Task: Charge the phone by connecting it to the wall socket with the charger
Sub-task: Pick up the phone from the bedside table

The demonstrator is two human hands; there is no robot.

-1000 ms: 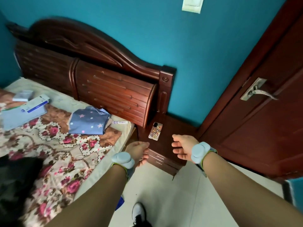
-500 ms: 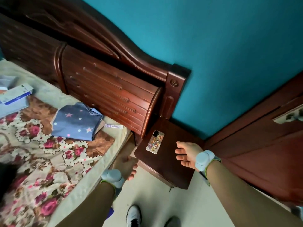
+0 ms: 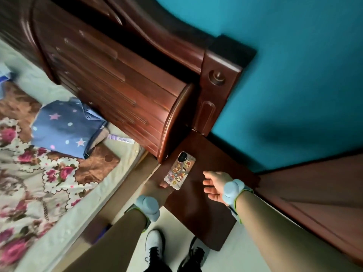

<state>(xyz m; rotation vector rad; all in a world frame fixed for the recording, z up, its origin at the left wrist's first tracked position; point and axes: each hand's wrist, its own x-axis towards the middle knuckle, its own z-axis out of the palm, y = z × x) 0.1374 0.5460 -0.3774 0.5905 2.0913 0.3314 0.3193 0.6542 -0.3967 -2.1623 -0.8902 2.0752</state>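
— On the dark wooden nightstand, near its bed-side edge, lies the phone, face down, its sticker-covered case and camera bump showing.

— Is either hand on it?

— The left hand reaches in from below, and a fingertip touches the phone's near corner. The rest of its fingers are hidden or blurred behind the back of the hand, so whether they are spread or pinching cannot be told. The right hand hangs just beside the phone, over the nightstand, fingers loosely extended and holding nothing.

— And around that?

— Each wrist wears a pale blue band. The carved headboard stands right behind the nightstand, against a teal wall. Left of it is the bed with a floral cover, a folded blue cloth with stars on it, and a small white tube beside that. A wooden door sits at right. Two shoes stand on the pale floor below.
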